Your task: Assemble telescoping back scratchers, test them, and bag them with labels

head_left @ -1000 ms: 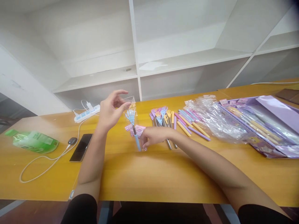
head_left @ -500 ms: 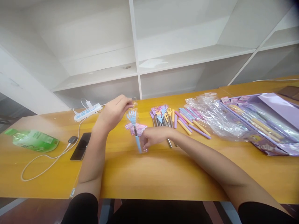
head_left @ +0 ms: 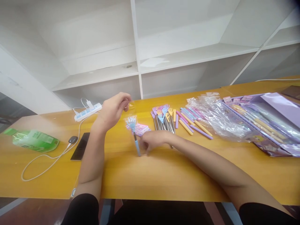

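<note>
The two hands are apart from each other above the middle of the tabletop [head_left: 164, 178]. The left hand [head_left: 113, 109] is on the far side, its fingers curled in toward the thumb at the far end of a clear bag [head_left: 131, 109]; the film is too faint to tell whether it is pinched. The right hand [head_left: 153, 140] is lower and nearer, fingers bent downward just beside the handle of a blue back scratcher [head_left: 135, 137]; its fingertips are partly hidden, so I cannot tell whether they grip anything. The back scratcher lies between the hands, its claw end pointing far and its handle near. The clear film shows around the claw, and pink cards [head_left: 142, 128] lie just right of it, partly behind the right hand.

Right of these lies a bunch of back scratchers [head_left: 162, 118] in purple, orange and blue, then some loose coloured tubes [head_left: 186, 127], a heap of clear bags [head_left: 209, 117] and a purple box [head_left: 281, 107] with packed items in it. On the left are a green bottle [head_left: 35, 140] on its side, a white cable [head_left: 45, 156], a dark phone [head_left: 80, 147] beside the left forearm, and a white power strip [head_left: 88, 112] farther back.
</note>
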A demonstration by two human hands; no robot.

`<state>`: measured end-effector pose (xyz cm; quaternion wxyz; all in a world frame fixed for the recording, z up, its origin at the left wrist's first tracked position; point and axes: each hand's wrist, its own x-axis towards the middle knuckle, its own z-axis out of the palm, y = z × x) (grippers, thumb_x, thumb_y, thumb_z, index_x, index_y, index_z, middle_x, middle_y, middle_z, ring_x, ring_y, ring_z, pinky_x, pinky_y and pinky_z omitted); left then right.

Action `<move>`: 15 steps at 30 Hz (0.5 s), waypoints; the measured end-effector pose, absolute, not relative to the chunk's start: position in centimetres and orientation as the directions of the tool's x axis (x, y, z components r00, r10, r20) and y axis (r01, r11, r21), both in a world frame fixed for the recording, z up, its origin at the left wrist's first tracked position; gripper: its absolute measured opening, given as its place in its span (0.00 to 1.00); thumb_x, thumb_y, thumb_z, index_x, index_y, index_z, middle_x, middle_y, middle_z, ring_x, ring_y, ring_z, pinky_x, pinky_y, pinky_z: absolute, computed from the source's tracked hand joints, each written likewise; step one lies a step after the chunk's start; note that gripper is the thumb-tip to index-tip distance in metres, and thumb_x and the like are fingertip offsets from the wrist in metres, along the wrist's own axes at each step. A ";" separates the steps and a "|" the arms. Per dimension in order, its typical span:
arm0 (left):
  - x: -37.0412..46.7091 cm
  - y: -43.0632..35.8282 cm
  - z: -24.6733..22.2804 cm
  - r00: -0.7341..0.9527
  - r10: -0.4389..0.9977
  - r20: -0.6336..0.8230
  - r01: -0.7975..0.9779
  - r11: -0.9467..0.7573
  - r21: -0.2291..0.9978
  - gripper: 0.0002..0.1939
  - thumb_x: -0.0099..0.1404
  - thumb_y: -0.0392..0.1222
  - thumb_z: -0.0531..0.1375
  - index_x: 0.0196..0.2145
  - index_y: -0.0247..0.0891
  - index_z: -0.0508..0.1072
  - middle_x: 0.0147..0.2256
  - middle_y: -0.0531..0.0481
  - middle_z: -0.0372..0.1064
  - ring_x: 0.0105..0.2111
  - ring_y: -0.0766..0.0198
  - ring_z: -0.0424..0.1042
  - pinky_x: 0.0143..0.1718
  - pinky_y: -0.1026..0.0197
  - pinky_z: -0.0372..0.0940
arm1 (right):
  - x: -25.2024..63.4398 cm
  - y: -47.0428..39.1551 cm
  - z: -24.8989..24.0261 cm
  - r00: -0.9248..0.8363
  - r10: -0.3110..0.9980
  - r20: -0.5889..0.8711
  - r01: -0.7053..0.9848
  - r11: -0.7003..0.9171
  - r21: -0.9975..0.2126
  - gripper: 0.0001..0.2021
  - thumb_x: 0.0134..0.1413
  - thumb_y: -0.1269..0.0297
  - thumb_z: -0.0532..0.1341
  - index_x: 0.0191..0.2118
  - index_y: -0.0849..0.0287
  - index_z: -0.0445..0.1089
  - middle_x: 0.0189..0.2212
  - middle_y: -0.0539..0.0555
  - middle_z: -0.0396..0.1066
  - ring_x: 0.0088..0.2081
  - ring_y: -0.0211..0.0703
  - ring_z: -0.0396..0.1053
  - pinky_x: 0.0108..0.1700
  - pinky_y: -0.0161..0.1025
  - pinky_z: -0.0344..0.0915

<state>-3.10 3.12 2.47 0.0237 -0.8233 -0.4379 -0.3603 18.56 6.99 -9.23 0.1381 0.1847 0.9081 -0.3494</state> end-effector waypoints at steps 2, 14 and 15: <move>-3.0 3.0 2.5 0.404 0.655 0.639 0.674 -0.685 0.276 0.11 0.79 0.38 0.52 0.47 0.43 0.75 0.33 0.53 0.74 0.32 0.65 0.77 0.40 0.61 0.70 | 19.2 7.6 -8.7 -0.886 0.301 -0.353 0.458 0.684 -0.567 0.10 0.52 0.69 0.72 0.42 0.58 0.83 0.40 0.51 0.82 0.38 0.40 0.75 0.39 0.34 0.62; -2.6 2.8 2.8 0.440 0.599 0.669 0.552 -0.768 0.324 0.16 0.78 0.34 0.50 0.37 0.42 0.75 0.32 0.50 0.71 0.31 0.64 0.74 0.38 0.57 0.69 | 17.7 8.0 -12.0 -0.658 0.746 -0.098 0.714 0.579 -0.393 0.20 0.65 0.55 0.68 0.55 0.63 0.71 0.56 0.68 0.71 0.49 0.55 0.74 0.45 0.39 0.63; -2.5 2.8 2.9 0.448 0.595 0.667 0.565 -0.767 0.305 0.17 0.77 0.32 0.49 0.37 0.41 0.76 0.32 0.50 0.72 0.31 0.64 0.74 0.38 0.57 0.69 | 17.7 8.2 -12.2 -0.659 0.746 -0.095 0.712 0.577 -0.399 0.19 0.65 0.56 0.68 0.54 0.63 0.72 0.55 0.66 0.71 0.49 0.53 0.74 0.45 0.38 0.63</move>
